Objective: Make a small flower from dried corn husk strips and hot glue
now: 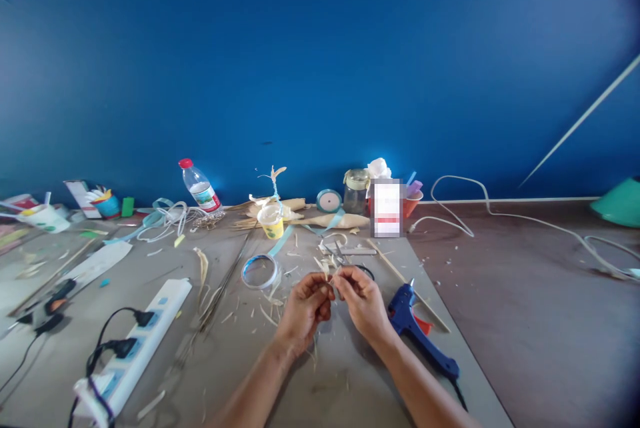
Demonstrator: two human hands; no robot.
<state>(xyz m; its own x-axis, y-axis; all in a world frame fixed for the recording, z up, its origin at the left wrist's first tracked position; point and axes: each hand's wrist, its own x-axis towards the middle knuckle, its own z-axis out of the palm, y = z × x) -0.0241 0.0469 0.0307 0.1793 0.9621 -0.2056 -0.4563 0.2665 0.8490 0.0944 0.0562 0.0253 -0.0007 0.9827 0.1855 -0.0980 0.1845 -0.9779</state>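
Observation:
My left hand (309,308) and my right hand (361,298) meet over the middle of the table, fingertips almost touching. Both are closed in a pinch on a small pale piece of dried husk (326,271), whose tip shows above the fingers; the rest of it is hidden. Just beyond the fingers lie scissors (340,253), their handles partly covered by my right hand. To the right of that hand rests a blue glue gun (425,335). A roll of clear tape (259,272) lies beyond my left hand, with husk scraps (270,313) scattered around.
On the left lies a white power strip (145,341) with black plugs. Along the blue wall stand a plastic bottle (199,185), a yellow-and-white cup (271,223), a ribbon spool (329,201) and a glass jar (355,193). A thin stick (413,288) lies near the glue gun.

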